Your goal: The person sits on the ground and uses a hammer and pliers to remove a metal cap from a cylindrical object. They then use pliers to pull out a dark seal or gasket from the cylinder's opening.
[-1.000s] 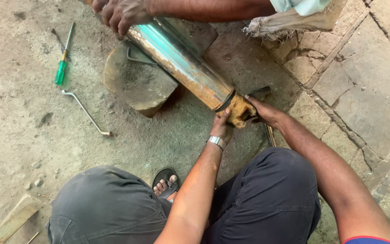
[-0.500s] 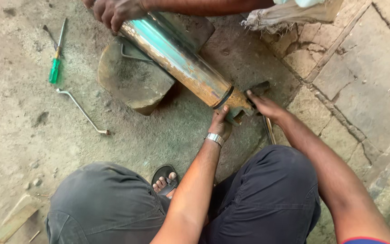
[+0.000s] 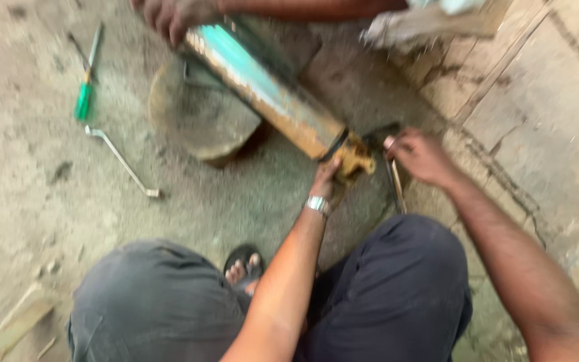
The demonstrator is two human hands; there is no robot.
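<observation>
Person squats on a dirt floor, knees at bottom of frame. Long metal cylinder [image 3: 269, 94], teal and rusty, lies diagonally: long axis runs from upper centre down to right of centre, propped over a flat stone [image 3: 199, 117]. Its lower end carries a yellowish end fitting [image 3: 353, 157].

Left hand [image 3: 326, 177], wristwatch [image 3: 317, 204] on the wrist, comes up from below and presses against the cylinder's lower end, right under the fitting; fingers curled onto it, looks like a steadying hold, blur hides detail. Right hand [image 3: 420, 155] sits just to the right of the fitting, apart from it by a small gap, fingers closed around a thin dark tool [image 3: 395, 184] that hangs down toward the floor; what kind of tool, cannot tell.

So the fitting lies to the left of the right hand, left hand is the nearer one and already touching.

Another person's hand [image 3: 172, 15] grips the cylinder's far end, top of frame.

Upper left: green-handled screwdriver [image 3: 85, 97] and bent metal rod [image 3: 122, 161] lying loose, well apart from both hands.
</observation>
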